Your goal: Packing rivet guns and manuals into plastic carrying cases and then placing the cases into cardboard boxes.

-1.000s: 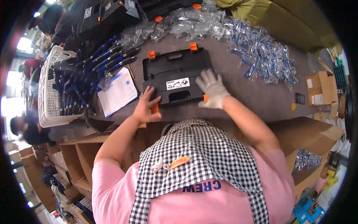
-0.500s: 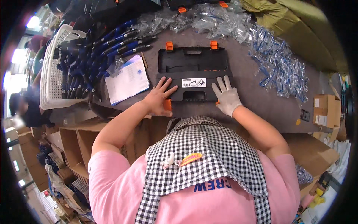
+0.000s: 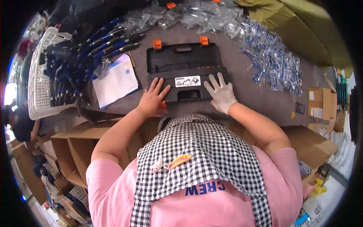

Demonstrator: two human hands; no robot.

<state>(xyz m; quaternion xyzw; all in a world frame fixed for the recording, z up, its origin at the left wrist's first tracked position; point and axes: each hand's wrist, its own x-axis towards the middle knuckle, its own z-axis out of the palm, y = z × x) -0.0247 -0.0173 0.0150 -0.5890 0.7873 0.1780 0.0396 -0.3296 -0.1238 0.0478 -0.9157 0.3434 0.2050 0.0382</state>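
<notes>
A black plastic tool case [image 3: 172, 94] lies at the table's near edge, with a white label and a handle opening. Bare and spread, my left hand [image 3: 152, 99] presses flat on its left side, beside an orange latch. My right hand [image 3: 222, 95], in a pale glove, rests with fingers apart on its right side; an orange latch shows partly beneath it. Directly beyond, a hollow black case half [image 3: 170, 58] lies with its inside up and two orange latches on its far edge. Whether both black parts belong to one case I cannot tell.
Left of the case are a stack of printed sheets [image 3: 116, 84], a pile of blue-and-black tools [image 3: 85, 60] and a white plastic basket [image 3: 36, 89]. Clear plastic packets [image 3: 270, 56] heap along the far right. Cardboard boxes [image 3: 320, 104] stand right and below the table.
The whole view has shifted, so case, hands and table sit further left in the picture. Both hands stay spread on the case.
</notes>
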